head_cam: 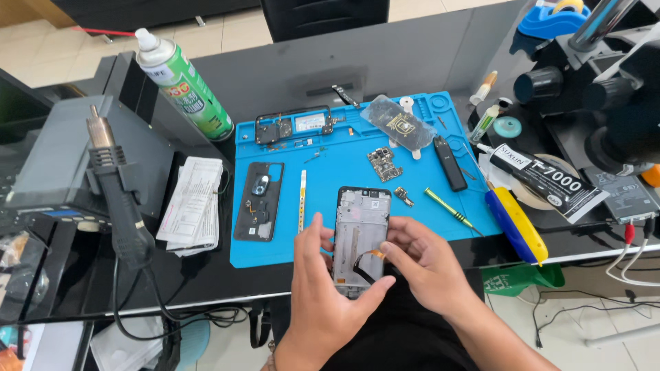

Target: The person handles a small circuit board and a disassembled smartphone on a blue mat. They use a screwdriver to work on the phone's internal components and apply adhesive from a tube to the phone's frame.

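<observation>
My left hand [323, 288] grips an opened phone frame [361, 227] by its lower end, thumb across the bottom, holding it over the near edge of the blue work mat [275, 247]. My right hand [423, 264] pinches a thin flex cable [368, 260] with an orange tip inside the frame's lower part. The frame's inside faces up, showing its grey metal plate.
On the mat lie a black back cover [258, 200], a phone mid-frame [295, 126], a small circuit board [383, 163], a screwdriver [450, 208] and a bagged part [399, 124]. A hot-air gun [117, 185] and spray can [184, 84] stand left; a microscope [591, 75] and glue tube [546, 180] stand right.
</observation>
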